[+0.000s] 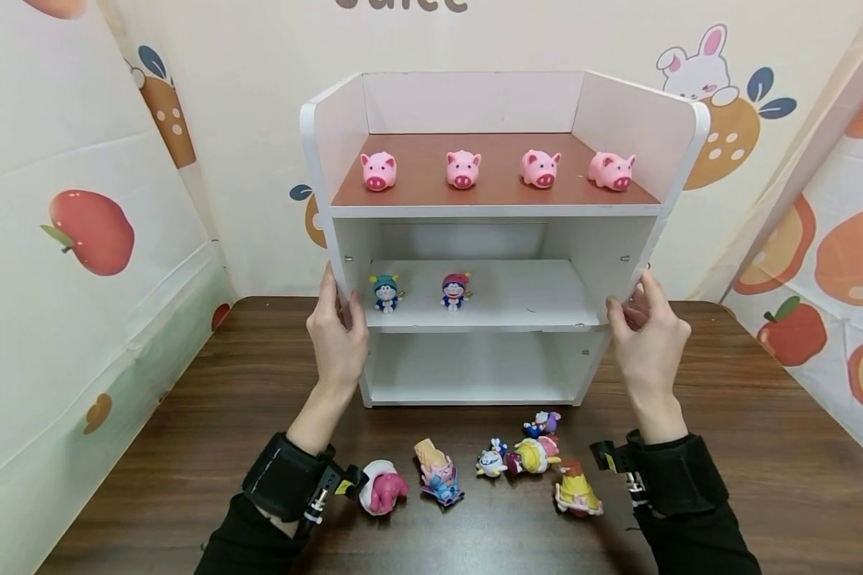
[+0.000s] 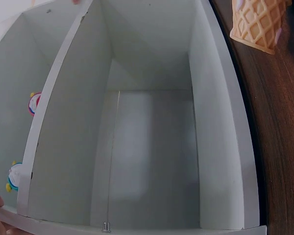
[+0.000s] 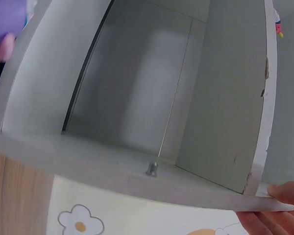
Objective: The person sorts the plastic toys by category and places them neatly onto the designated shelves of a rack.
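A small white shelf stands on the wooden table. My left hand grips its left side panel by the front edge, thumb on the inner side. On the opposite side my right hand holds the right panel the same way; the right wrist view shows that thumb inside and fingers outside. Several pink toy pigs, one a pig near the middle, line the brown top board. Two little figurines stand on the middle board: one in a teal hat, one in a pink hat.
Toy figures lie before the shelf: a pink-and-white one, an ice-cream-cone one, a yellow-dressed one and a small cluster. Printed backdrop sheets rise behind and on both sides of the table.
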{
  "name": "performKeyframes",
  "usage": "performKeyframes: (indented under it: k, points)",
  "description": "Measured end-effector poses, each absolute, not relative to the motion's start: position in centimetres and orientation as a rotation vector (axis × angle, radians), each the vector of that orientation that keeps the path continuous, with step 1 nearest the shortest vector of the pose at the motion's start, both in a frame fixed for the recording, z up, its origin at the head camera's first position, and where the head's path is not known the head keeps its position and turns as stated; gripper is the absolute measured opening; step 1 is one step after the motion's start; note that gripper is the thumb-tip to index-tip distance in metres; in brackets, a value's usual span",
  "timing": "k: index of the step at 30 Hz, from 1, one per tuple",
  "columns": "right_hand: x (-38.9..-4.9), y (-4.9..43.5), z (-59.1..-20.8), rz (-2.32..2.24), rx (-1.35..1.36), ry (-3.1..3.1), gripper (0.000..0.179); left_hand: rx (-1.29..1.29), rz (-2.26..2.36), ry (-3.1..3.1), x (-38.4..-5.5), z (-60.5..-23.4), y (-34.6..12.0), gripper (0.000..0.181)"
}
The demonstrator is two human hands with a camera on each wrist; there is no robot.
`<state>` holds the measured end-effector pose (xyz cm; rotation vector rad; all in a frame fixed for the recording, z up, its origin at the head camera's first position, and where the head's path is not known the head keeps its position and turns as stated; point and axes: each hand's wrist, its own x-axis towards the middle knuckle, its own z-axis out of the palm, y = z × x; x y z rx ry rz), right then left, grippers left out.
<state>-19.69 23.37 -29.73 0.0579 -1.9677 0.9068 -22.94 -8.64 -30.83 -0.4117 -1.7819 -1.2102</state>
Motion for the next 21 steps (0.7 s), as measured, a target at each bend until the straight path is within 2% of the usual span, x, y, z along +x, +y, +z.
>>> performKeyframes:
  k: [8,21]
  points:
    - [-18.9,23.9,-29.4,0.804,0.087,-2.112,0.036,-0.417,-1.204,-1.788,-23.0,-30.8,-8.7,0.047]
    - [-15.9,24.3,-30.8,0.671,0.084,-2.327,0.008,-0.423,-1.187,-1.798,-22.8,-30.8,-8.7,0.048]
